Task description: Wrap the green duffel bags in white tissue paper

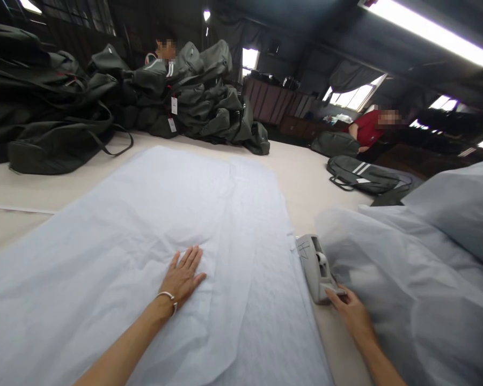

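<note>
A wide sheet of thin white wrapping material (104, 236) lies over the table, lightly creased, with overlapping layers along its right part. My left hand (182, 276), a bracelet at its wrist, rests flat on this sheet with fingers stretched out. Just beyond the sheet's right edge stands a grey tape dispenser (312, 268) with marks written on its side and a pale roll inside. My right hand (348, 311) has its thumb and fingers closed at the dispenser's near end. Whether a strip of tape is between those fingertips is too small to tell.
Dark bags (56, 123) are piled along the table's far left side. A translucent wrapped bundle (418, 279) crowds the right. Farther back lies a dark striped bag (366, 174), near a person in a red shirt (368, 128). Another person (166, 51) is behind the pile.
</note>
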A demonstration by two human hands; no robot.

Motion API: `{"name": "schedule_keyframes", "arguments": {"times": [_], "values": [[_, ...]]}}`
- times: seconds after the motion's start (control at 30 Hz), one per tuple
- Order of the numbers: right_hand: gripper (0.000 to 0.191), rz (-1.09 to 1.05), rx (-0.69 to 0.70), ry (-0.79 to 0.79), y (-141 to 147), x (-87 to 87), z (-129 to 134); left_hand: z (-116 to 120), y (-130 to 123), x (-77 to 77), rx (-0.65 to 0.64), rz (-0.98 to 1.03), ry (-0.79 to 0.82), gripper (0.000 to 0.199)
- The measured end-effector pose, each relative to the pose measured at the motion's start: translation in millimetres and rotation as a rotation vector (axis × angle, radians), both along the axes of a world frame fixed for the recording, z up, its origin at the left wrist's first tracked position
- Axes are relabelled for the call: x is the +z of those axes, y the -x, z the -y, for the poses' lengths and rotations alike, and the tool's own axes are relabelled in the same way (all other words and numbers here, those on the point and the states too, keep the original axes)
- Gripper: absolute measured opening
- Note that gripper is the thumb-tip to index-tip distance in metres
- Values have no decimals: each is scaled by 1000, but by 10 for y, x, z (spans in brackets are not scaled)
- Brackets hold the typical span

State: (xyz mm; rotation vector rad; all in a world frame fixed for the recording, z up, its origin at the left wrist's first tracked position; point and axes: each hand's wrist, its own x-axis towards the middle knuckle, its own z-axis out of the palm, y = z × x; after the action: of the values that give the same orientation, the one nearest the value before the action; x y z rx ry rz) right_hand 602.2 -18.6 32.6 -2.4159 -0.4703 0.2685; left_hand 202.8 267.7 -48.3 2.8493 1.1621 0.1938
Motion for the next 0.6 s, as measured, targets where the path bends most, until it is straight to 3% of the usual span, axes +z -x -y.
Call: {"name": "schedule_keyframes", "arguments": {"times": [0.2, 0.4, 0.6], "values": [[89, -103, -54, 11, -78, 15, -278, -40, 7, -94, -1, 7, -22, 59], [68, -467, -36, -105, -307, 190, -278, -51, 19, -126, -7, 32, -25, 59], [55, -483, -175, -196, -393, 141, -339, -47, 22, -114, -9, 38, -18, 59]]}}
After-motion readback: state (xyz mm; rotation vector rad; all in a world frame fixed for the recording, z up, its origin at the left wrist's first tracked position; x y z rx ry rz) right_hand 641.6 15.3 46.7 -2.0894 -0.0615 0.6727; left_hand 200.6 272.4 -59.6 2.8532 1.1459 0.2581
